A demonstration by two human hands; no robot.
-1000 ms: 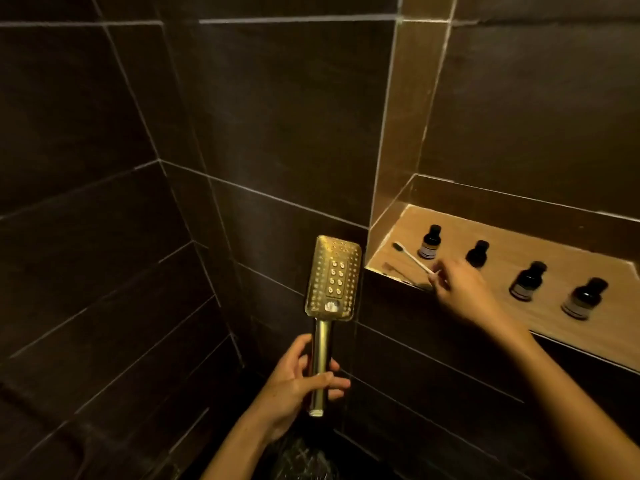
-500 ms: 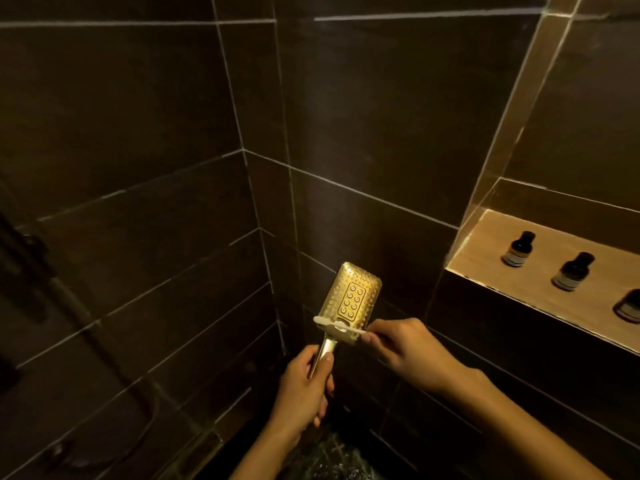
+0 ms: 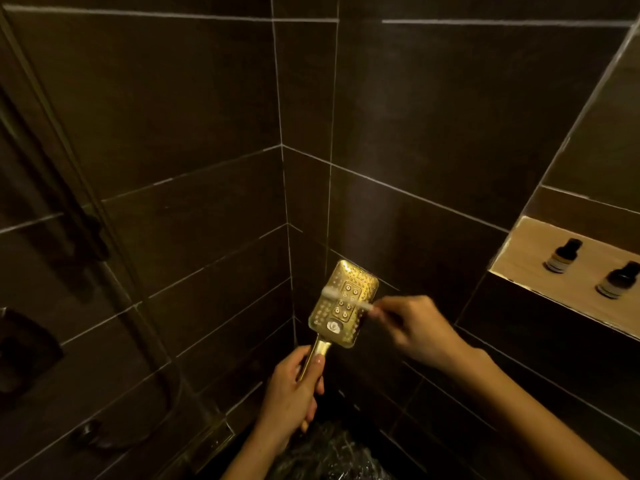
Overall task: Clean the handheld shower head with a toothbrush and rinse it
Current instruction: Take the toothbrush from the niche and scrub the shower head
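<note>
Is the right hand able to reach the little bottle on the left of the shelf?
Probably yes. Nothing stands between the right hand and the left bottle on the open shelf. But its fingers pinch the toothbrush, so grabbing the bottle would mean letting that go first.

Left hand and right hand: both bare. My left forearm and right forearm are uncovered from the wrist down to the lower frame edge. Slim wrists. Left thumbnail is short and plain, catching a pale sheen. The right hand is blurred, so its nails are unreadable.
</note>
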